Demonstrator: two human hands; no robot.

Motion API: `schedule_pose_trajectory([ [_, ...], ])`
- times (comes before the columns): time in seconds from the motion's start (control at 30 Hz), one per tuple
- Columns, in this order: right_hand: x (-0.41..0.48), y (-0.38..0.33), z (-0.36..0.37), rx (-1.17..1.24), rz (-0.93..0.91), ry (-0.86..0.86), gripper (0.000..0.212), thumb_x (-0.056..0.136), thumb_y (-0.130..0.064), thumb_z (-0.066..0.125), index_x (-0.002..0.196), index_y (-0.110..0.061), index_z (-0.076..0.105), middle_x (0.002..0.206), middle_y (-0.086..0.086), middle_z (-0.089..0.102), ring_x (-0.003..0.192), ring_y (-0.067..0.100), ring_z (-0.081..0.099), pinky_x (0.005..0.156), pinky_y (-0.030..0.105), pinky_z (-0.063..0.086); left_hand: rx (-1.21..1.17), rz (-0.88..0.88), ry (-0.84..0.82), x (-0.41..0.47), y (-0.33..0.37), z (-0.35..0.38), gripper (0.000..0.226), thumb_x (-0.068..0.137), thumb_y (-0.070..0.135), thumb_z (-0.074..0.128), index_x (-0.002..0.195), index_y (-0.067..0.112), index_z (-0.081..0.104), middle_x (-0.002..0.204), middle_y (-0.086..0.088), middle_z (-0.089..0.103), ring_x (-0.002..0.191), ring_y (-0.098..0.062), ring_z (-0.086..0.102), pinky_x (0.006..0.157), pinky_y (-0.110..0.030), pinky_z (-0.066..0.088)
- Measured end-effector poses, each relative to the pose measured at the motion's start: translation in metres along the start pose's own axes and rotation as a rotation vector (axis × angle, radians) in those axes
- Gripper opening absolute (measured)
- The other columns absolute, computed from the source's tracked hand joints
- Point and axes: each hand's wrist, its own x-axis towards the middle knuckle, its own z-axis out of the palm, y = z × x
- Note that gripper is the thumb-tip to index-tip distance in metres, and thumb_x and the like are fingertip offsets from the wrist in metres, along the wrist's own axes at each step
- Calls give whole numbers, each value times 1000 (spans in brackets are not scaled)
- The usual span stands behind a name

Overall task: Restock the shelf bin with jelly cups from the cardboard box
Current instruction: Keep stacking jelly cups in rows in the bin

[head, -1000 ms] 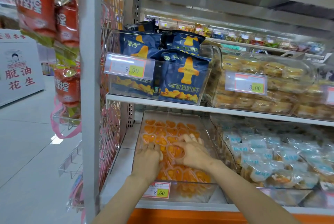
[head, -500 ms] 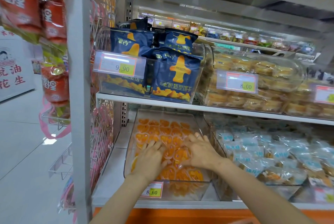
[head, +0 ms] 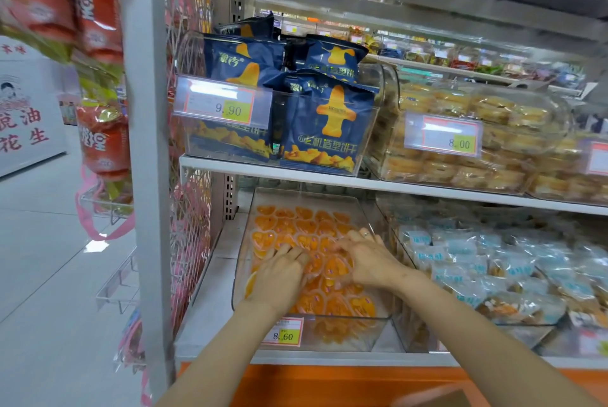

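Observation:
A clear plastic shelf bin (head: 378, 329) on the lower shelf holds several orange heart-shaped jelly cups (head: 306, 225). Both my hands are inside it. My left hand (head: 279, 275) lies palm down on the cups at the bin's left, fingers stretched forward. My right hand (head: 365, 258) lies on the cups at the right, fingers spread and pointing left, a ring on one finger. Neither hand visibly grips a cup. A brown corner at the bottom edge may be the cardboard box (head: 434, 398); it is blurred.
A price tag reading 8.60 (head: 284, 332) hangs on the bin's front. The shelf above (head: 329, 178) is close over the bin, carrying blue snack bags (head: 325, 123) and wrapped cakes (head: 477, 143). Blue-white packets (head: 493, 268) fill the bin to the right. A grey upright post (head: 148, 176) stands left.
Both hands have stayed on the jelly cups, shifting slightly further into the bin and spreading them. The camera view has drifted a little to the left.

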Motion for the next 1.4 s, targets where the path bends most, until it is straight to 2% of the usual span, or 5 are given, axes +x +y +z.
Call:
schedule_pose_trajectory([
  [0.63,9,-5,4,182,86,-29,64,75,-39,74,130,-26,45,130,0,39,133,23,23,114,43,13,-51,13,-72,1,0,-3,46,99,34,38,144,24,32,147,7,36,133,-14,30,108,-31,21],
  [0.83,-6,-4,0,149,47,75,84,74,-46,74,144,-23,32,134,2,36,129,22,27,111,36,24,-64,-86,-35,-7,-13,-27,51,91,31,54,138,19,38,140,2,41,131,-17,33,104,-26,27],
  [0.97,-24,4,-10,250,25,256,67,79,-45,69,137,-26,42,129,0,43,121,19,33,103,30,30,66,-112,-17,-19,-28,-55,50,90,43,54,135,24,43,136,4,48,127,-17,37,100,-29,29],
  [1.13,-41,4,-9,380,-19,380,48,81,-35,70,126,-28,54,114,-3,51,110,17,41,84,19,29,205,-88,-207,-30,-30,-59,57,87,54,51,134,22,43,137,0,48,128,-19,39,105,-31,23],
  [1.4,-57,-9,-13,440,-147,415,32,84,-24,68,116,-27,61,104,-12,52,98,7,46,81,15,32,366,-97,-141,-27,-5,-34,41,90,26,52,128,12,47,130,-9,52,126,-24,42,109,-34,16],
])
